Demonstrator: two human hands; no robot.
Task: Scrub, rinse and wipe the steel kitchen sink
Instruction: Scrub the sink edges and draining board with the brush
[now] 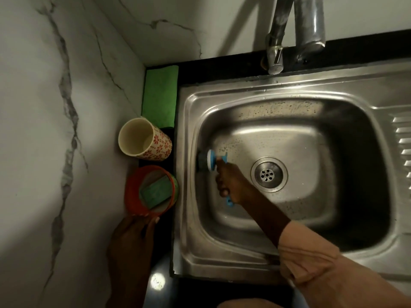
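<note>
right, the steel sink (222,103) fills the middle and right of the view, its basin wet and speckled with droplets, the round drain (269,174) sitting near the centre of the basin floor. the right hand (230,182) is down inside the basin at about nine o'clock from the drain, fingers curled tight round the blue handle of a scrub brush (211,158). the brush head, white and blue with a dark scrubbing pad, is pressed against the basin's left wall, up at eleven o'clock from the hand. the handle's tail pokes out below the fist at six o'clock. a pale rolled sleeve (307,258) runs off toward five o'clock.

over at the left, the left hand (133,236) rests at the counter's edge, fingers straight and lying together, tips touching the near rim of an orange container (131,194). in that container lies a green sponge (156,192). just beyond it, at twelve o'clock, a cream cup (142,138) with red flower print leans tilted toward the wall. past the cup, a green cloth (160,94) lies flat on the black counter, beside the sink's left rim. the tap (275,41) hangs over the sink's far edge at twelve o'clock, marble wall (44,107) all along the left.
</note>
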